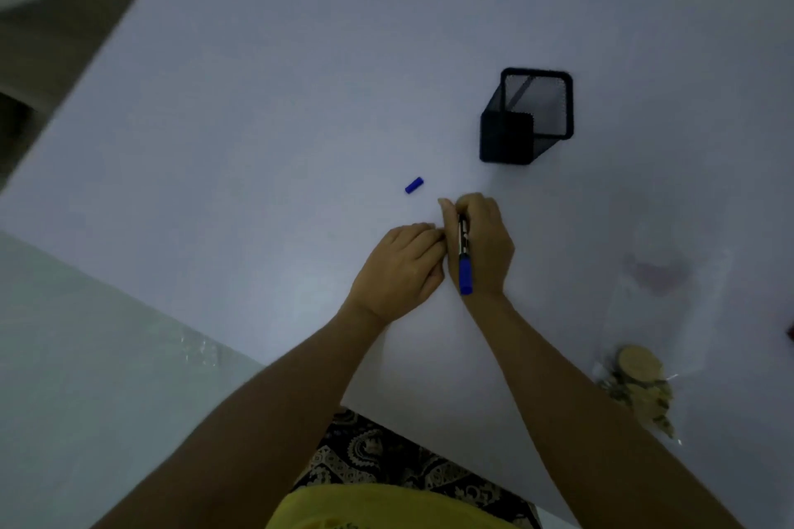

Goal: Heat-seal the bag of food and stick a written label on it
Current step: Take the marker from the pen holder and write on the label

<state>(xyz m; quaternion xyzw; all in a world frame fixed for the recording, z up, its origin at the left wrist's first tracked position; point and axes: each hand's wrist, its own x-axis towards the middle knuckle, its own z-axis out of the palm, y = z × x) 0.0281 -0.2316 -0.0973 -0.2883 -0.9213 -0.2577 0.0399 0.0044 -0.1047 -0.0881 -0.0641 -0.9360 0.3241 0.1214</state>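
Observation:
My right hand (483,245) grips a blue marker (465,266), its tip pointed down at the white table (258,120) and hidden by the fingers. My left hand (399,271) lies beside it, fingers curled and pressed on the table next to the marker tip; whatever is under them is hidden. The marker's blue cap (414,185) lies loose on the table just beyond the hands. A clear bag of food (640,387) with pale round and leafy pieces lies at the right near the table's front edge.
A black mesh pen holder (526,116) stands behind the hands to the right. A faint dark smudge (657,271) shows on the table at the right. The table's left edge runs diagonally, with floor beyond it.

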